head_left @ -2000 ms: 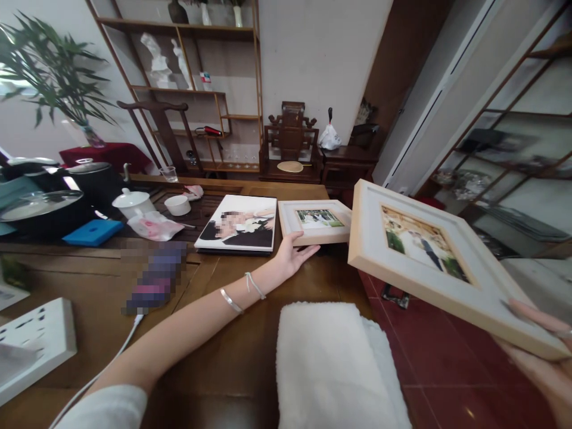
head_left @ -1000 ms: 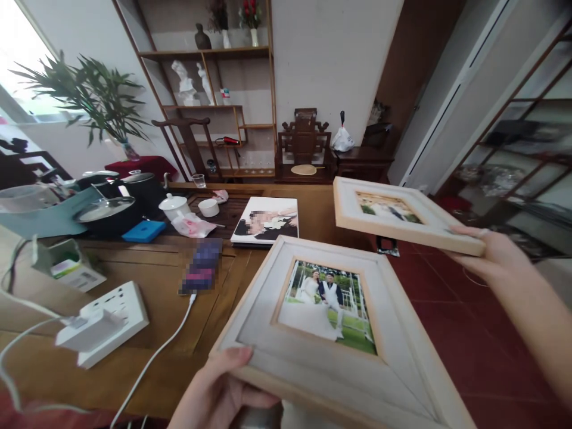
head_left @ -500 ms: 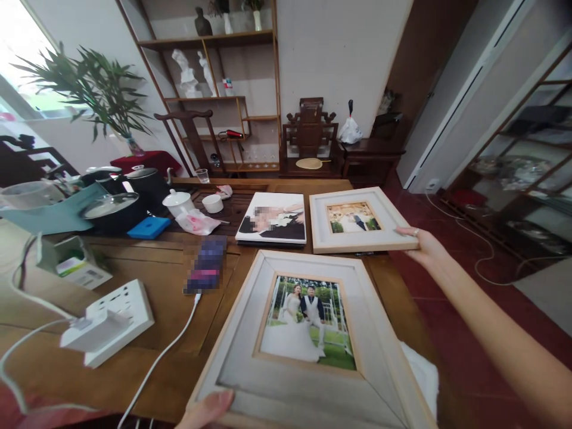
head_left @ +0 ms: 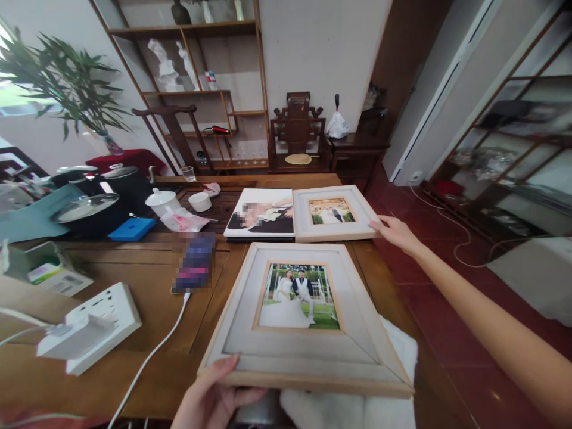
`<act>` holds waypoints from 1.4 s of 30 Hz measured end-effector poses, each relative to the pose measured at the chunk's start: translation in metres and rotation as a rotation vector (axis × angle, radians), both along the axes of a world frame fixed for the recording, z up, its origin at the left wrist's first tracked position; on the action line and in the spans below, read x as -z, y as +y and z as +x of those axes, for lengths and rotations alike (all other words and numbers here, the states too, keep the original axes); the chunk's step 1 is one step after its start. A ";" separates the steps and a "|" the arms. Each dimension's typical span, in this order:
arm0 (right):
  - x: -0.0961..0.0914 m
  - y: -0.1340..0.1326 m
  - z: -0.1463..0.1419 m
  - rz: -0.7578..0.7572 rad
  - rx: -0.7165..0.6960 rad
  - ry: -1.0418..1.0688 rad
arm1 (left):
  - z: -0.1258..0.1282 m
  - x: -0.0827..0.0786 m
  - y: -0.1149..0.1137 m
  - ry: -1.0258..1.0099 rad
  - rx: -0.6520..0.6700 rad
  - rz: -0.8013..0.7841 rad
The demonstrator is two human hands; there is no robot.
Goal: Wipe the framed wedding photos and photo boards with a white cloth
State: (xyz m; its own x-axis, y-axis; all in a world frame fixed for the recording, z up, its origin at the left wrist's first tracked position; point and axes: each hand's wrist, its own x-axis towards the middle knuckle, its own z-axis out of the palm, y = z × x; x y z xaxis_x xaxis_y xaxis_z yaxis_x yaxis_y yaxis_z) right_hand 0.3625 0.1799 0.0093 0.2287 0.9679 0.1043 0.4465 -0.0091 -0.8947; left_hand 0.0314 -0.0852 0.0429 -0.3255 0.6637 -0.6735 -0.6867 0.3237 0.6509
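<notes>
My left hand (head_left: 218,384) grips the near left corner of a large picture frame (head_left: 308,361), thumb on top and fingers beneath. Pale wood edges the frame, and a wedding photo of a couple on grass fills its middle. Farther off, a smaller picture frame (head_left: 301,223) with another wedding photo lies on the table. At its right edge is my right hand (head_left: 391,229), thumb and fingers closed on the near right corner. Touching that frame's left side is a photo album (head_left: 260,215) with a white and black cover. Under the large frame, a white cloth (head_left: 402,344) shows.
A phone (head_left: 195,265) on a white cable lies left of the large frame. Beyond are a power strip (head_left: 109,322), an open box (head_left: 56,271), a blue block (head_left: 131,229), a white lidded cup (head_left: 161,201) and a black pan (head_left: 87,217). The wooden table (head_left: 170,381) ends at the right.
The smaller frame has moved left against the album, with my right hand on it. The large frame's near edge has come up into view, tilted, held by my left hand. The view has shifted right.
</notes>
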 end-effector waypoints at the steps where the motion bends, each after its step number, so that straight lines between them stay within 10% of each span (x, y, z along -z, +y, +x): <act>1: -0.006 -0.016 0.001 0.036 0.000 -0.031 | 0.001 -0.001 0.001 0.026 0.019 0.010; 7: -0.033 -0.171 -0.008 0.001 -0.400 -0.324 | -0.008 0.004 0.005 0.049 -0.006 0.007; 12: -0.015 -0.245 -0.033 -0.173 -0.364 -0.381 | -0.016 0.004 0.006 0.054 -0.056 0.013; 18: 0.017 -0.241 -0.040 -0.059 -0.277 -0.434 | -0.020 0.007 0.005 0.043 0.001 0.090; 42: 0.012 -0.211 -0.038 -0.092 -0.153 -0.348 | -0.040 0.005 0.006 0.105 -0.058 0.096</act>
State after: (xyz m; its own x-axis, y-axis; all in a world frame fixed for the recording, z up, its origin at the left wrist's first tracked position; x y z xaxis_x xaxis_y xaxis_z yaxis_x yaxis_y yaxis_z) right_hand 0.3247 -0.0313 -0.0026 0.0474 0.9970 0.0620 0.7256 0.0083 -0.6881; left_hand -0.0083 -0.0791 0.0382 -0.4308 0.7016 -0.5676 -0.6286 0.2179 0.7465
